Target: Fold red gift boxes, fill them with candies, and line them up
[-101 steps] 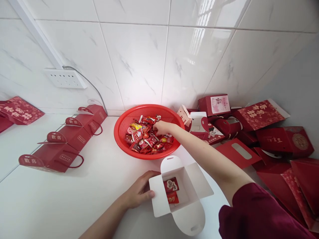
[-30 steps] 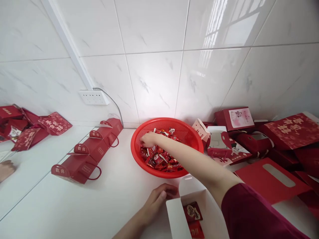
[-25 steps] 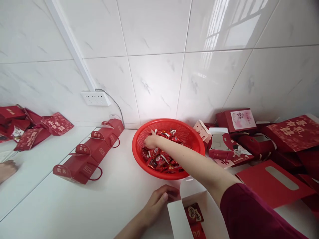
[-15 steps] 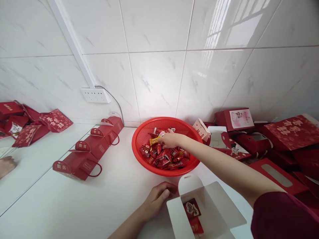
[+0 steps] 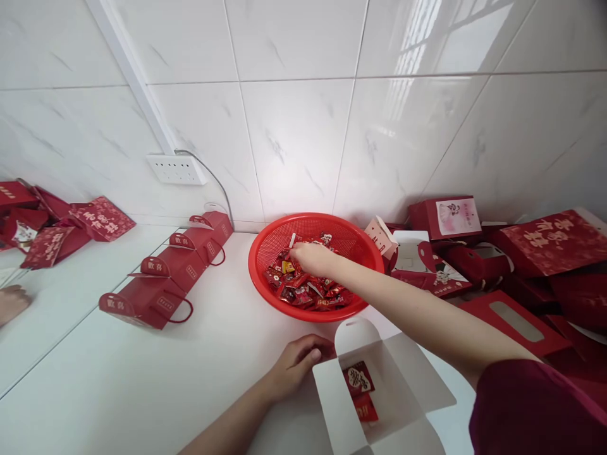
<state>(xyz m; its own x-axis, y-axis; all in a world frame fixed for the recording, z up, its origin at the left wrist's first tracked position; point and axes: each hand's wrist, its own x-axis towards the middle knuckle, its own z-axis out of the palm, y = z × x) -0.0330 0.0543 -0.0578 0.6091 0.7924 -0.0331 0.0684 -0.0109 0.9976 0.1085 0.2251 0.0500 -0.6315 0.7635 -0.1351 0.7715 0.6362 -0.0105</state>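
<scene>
My right hand (image 5: 313, 258) is down in a red plastic basket (image 5: 258, 284) of wrapped sweets (image 5: 308, 294). Its fingers are curled downward among the sweets; the fingertips, and whatever they hold, are hidden. Just below the fingers lies a yellow-wrapped sweet (image 5: 287, 267). On the white tabletop my left hand (image 5: 291, 366) rests with bent fingers against the left corner of an open gift box (image 5: 401, 373); part of the fingers is behind its flap. The box is white inside, its flaps are spread, and red packets (image 5: 359, 379) lie in it.
Closed red gift boxes (image 5: 190, 265) with cord handles stand in a row to the left. Red boxes (image 5: 512, 322) are piled at the right, with more red packaging (image 5: 102, 218) at far left. Another person's hand (image 5: 13, 303) shows at the left edge. Behind is a tiled wall with a socket (image 5: 176, 169).
My right hand has gone lower into the sweets and slightly left, its fingers more curled. My left hand stays at the box corner. The whole view has shifted slightly.
</scene>
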